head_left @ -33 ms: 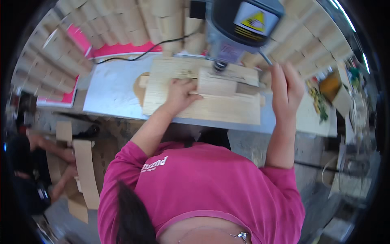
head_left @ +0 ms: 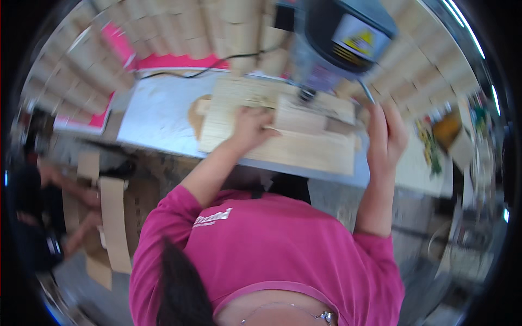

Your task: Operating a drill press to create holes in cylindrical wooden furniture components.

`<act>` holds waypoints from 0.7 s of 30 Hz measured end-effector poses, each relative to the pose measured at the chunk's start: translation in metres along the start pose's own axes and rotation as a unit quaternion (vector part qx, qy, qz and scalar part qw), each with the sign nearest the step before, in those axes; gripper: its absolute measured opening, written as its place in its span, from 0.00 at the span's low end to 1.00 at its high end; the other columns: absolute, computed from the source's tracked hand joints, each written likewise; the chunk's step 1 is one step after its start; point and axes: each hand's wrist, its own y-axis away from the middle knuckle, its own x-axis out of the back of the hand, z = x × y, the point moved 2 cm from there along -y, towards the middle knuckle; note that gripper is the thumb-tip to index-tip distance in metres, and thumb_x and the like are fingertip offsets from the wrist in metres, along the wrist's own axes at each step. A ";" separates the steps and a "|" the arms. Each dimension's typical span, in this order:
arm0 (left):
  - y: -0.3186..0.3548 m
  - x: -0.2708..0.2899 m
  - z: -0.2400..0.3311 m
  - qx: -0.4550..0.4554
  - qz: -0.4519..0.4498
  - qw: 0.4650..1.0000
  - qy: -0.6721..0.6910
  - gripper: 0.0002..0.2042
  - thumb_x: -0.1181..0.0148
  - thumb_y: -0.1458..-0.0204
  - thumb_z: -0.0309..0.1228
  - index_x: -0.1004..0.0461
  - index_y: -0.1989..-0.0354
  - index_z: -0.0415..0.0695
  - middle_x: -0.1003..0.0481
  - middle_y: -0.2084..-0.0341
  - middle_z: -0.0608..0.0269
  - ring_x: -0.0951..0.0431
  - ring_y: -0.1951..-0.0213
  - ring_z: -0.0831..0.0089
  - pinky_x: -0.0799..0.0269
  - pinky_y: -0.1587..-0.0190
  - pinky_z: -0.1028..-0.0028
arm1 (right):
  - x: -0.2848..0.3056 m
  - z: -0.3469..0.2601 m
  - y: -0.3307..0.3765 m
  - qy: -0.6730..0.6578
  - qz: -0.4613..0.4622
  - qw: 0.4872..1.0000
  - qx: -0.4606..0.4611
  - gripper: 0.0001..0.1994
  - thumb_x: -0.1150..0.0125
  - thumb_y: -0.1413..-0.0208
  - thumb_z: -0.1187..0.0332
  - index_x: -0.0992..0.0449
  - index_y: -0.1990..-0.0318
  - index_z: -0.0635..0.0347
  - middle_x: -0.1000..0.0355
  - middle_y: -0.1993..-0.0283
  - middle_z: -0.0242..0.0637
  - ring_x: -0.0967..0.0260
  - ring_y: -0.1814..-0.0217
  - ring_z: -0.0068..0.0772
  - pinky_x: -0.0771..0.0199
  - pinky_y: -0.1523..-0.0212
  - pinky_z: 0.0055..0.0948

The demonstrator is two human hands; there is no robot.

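Note:
A drill press [head_left: 326, 70] with a dark grey head and a yellow warning sticker stands over a pale wooden board [head_left: 304, 149]. Below its chuck [head_left: 307, 94] lies a light rectangular wooden block [head_left: 300, 117], set against strips on the board. Fingers bent, my left hand [head_left: 253, 127] rests on the board and holds the block's left end, the thumb at its near corner. To the right of the machine, my right hand [head_left: 387, 130] is closed around the thin metal lever [head_left: 367, 91], blurred a little; its fingertips are partly hidden.
Stacked pale wooden pieces [head_left: 190, 32] line the back of the white-topped table [head_left: 157, 119]. A black cable [head_left: 190, 75] runs behind the board. Leafy scraps [head_left: 429, 146] lie at the right. Lower left, another person's hands [head_left: 92, 212] are at an open cardboard box [head_left: 114, 223].
The whole view has shifted slightly, so the table and machine sit a little further right and lower. Both my hands keep their holds.

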 end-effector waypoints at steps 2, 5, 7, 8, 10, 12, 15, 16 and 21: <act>-0.002 -0.021 -0.004 -0.033 0.022 0.999 -0.004 0.19 0.33 0.73 0.44 0.26 0.70 0.51 0.29 0.73 0.67 0.29 0.64 0.65 0.45 0.59 0.61 | 0.000 0.009 0.025 0.011 0.017 1.000 -0.020 0.08 0.51 0.47 0.75 0.32 0.77 0.65 0.46 0.84 0.32 0.49 0.82 0.22 0.50 0.81 0.25; -0.009 -0.032 0.001 -0.027 0.013 0.999 0.039 0.19 0.32 0.76 0.45 0.27 0.71 0.54 0.29 0.73 0.67 0.30 0.63 0.65 0.45 0.60 0.60 | -0.022 0.043 0.054 -0.044 0.086 0.995 -0.029 0.09 0.55 0.43 0.74 0.31 0.73 0.66 0.42 0.81 0.30 0.47 0.79 0.21 0.48 0.79 0.22; -0.003 -0.032 0.005 -0.028 0.016 0.999 0.033 0.21 0.34 0.72 0.47 0.27 0.68 0.53 0.31 0.74 0.69 0.30 0.64 0.68 0.47 0.60 0.62 | -0.036 0.058 0.068 -0.033 0.076 0.997 0.004 0.09 0.56 0.42 0.73 0.34 0.74 0.66 0.42 0.79 0.34 0.45 0.76 0.25 0.44 0.76 0.23; -0.002 -0.035 0.006 -0.031 0.010 0.999 0.023 0.22 0.34 0.71 0.47 0.27 0.64 0.53 0.30 0.73 0.69 0.30 0.64 0.68 0.47 0.59 0.62 | -0.041 0.069 0.071 -0.024 0.074 0.996 0.030 0.10 0.57 0.42 0.73 0.35 0.74 0.66 0.42 0.78 0.35 0.45 0.75 0.27 0.43 0.75 0.24; -0.001 -0.026 0.009 -0.010 0.010 1.000 0.023 0.24 0.34 0.71 0.46 0.27 0.62 0.53 0.30 0.72 0.69 0.30 0.64 0.68 0.48 0.59 0.63 | -0.048 0.081 0.067 -0.056 0.067 0.993 0.084 0.10 0.57 0.42 0.73 0.35 0.74 0.66 0.43 0.78 0.35 0.45 0.75 0.28 0.43 0.74 0.25; 0.006 -0.021 0.014 0.003 0.000 0.999 0.038 0.26 0.33 0.71 0.46 0.27 0.59 0.52 0.30 0.72 0.69 0.30 0.64 0.69 0.48 0.59 0.63 | -0.049 0.082 0.070 -0.074 0.065 0.987 0.127 0.10 0.58 0.41 0.72 0.35 0.74 0.67 0.43 0.77 0.36 0.45 0.75 0.30 0.43 0.74 0.26; 0.007 -0.020 0.016 0.026 -0.016 0.998 0.051 0.26 0.33 0.71 0.46 0.27 0.59 0.52 0.30 0.72 0.68 0.30 0.64 0.69 0.48 0.59 0.64 | -0.044 0.083 0.069 -0.057 0.066 0.986 0.142 0.11 0.58 0.41 0.72 0.35 0.74 0.66 0.44 0.79 0.35 0.46 0.76 0.32 0.43 0.74 0.29; 0.007 -0.019 0.017 0.026 -0.021 0.998 0.053 0.26 0.33 0.71 0.46 0.27 0.59 0.52 0.30 0.72 0.68 0.30 0.64 0.69 0.48 0.59 0.65 | -0.037 0.080 0.067 -0.035 0.080 0.987 0.133 0.12 0.58 0.41 0.71 0.36 0.76 0.66 0.45 0.80 0.35 0.47 0.77 0.32 0.44 0.74 0.29; 0.000 -0.018 0.014 0.005 -0.045 0.997 0.055 0.27 0.33 0.72 0.46 0.28 0.58 0.53 0.30 0.72 0.68 0.30 0.64 0.69 0.48 0.59 0.65 | 0.013 0.030 -0.003 0.015 0.105 0.994 0.022 0.16 0.57 0.40 0.64 0.38 0.79 0.62 0.45 0.81 0.30 0.50 0.79 0.22 0.49 0.79 0.23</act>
